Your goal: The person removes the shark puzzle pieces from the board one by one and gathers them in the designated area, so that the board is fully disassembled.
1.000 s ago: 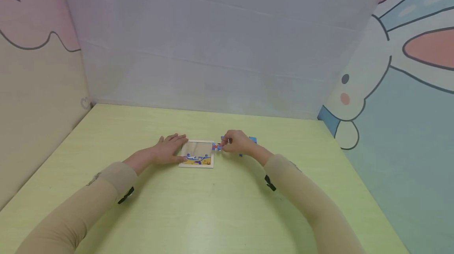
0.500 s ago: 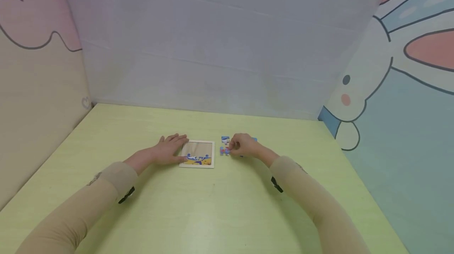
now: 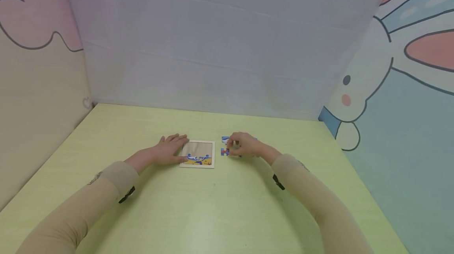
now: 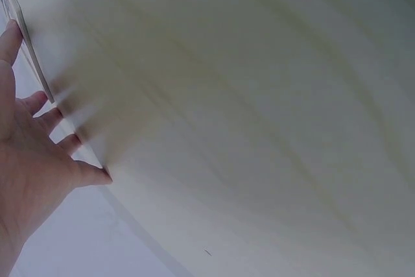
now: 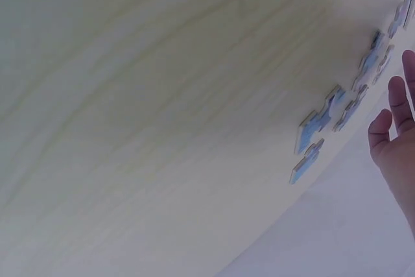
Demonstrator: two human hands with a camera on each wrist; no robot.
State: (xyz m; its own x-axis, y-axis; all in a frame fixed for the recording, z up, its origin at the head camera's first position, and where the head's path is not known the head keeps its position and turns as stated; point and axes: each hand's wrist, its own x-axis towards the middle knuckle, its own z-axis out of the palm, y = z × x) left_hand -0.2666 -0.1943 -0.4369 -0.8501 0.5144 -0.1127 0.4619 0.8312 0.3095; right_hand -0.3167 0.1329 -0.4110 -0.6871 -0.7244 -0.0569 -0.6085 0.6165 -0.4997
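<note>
Tbl (image 3: 213,214): L hand (image 3: 168,150) splayed on frame (image 3: 202,166); R hand (image 3: 245,144) shifted rt, pc. (image 3: 224,152) grip unclear.

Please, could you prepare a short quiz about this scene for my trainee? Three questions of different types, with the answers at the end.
1. Which hand touches the puzzle frame? a) the left hand b) the right hand c) both hands
2. True or false: puzzle pieces cover the whole inside of the frame.
3. Complete: in the head view, the loose pieces lie to the ____ of the frame.

Key:
1. a
2. False: the fitted pieces fill only the near part; bare wood shows beyond them.
3. right
</note>
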